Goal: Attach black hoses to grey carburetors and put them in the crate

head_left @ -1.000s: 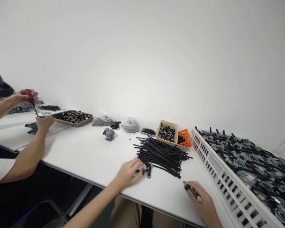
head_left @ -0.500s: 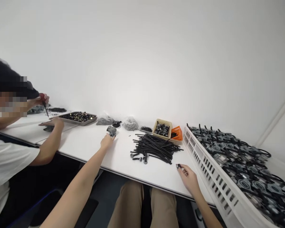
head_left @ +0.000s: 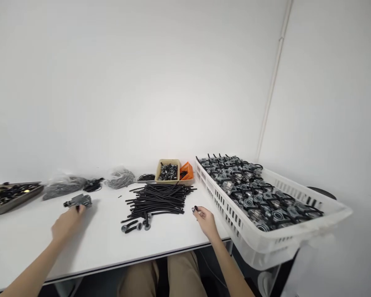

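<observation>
Left hand (head_left: 67, 222) reaches far forward over the table (head_left: 105, 247), fingers closed down on the near side of a grey part (head_left: 80, 201). Part sits at the left, in front of the plastic bag (head_left: 64, 186) and black cord bundle (head_left: 93, 185); can't tell whether it is clear of the tabletop.

Right hand (head_left: 206, 222) is just above or on the table, between the black tubes (head_left: 160, 200) and the white crate (head_left: 222, 206). Fingers curled, thumb near the fingertips; dark bit at the tips too small to tell, so can't say if it holds anything.

Handling, my judgement: grip the body of the grey part, not its protruding end, since the irregular shape could roll in a fingertip hold. With the arm this stretched, a firm pinch and a level wrist matter. Best path back is low and in front of the loose black pieces with grey ends (head_left: 131, 228), which look easy to knock. Right hand does well kept steady, off the tubes beside it.
</observation>
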Motion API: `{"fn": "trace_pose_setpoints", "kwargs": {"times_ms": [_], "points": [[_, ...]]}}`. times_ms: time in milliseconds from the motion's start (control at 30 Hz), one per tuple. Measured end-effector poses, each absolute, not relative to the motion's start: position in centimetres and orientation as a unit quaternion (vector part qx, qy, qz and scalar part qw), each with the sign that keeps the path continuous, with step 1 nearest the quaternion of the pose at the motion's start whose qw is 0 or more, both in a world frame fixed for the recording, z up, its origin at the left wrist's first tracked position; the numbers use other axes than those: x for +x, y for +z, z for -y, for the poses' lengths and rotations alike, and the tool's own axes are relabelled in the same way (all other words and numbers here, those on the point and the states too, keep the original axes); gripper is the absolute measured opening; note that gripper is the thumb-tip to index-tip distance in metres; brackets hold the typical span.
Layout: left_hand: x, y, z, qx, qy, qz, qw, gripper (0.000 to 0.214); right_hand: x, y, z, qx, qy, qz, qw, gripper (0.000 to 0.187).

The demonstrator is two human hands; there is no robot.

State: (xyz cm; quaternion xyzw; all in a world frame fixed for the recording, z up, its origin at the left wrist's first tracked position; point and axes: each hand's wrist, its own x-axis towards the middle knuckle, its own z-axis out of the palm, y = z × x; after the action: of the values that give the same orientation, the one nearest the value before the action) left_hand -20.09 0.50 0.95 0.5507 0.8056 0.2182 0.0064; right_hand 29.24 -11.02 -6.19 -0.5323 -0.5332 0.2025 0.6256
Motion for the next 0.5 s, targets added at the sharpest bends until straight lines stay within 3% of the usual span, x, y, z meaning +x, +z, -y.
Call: {"fn": "trace_pose_setpoints", "kwargs": {"times_ms": [267, 500], "points": [[-12.5, 2.3, 11.2, 0.576, 0.400, -0.713, -0.012, 0.037, 29.1, -5.8, 11.3, -0.527, 0.246, 0.522, 0.624, 0.039], [0.5, 3.0, 12.9, 0.700, 0.438, -0.546, 0.139, 0.043, 29.7, -5.7, 11.2, -0.510, 0.278, 0.467, 0.666, 0.037]]}}
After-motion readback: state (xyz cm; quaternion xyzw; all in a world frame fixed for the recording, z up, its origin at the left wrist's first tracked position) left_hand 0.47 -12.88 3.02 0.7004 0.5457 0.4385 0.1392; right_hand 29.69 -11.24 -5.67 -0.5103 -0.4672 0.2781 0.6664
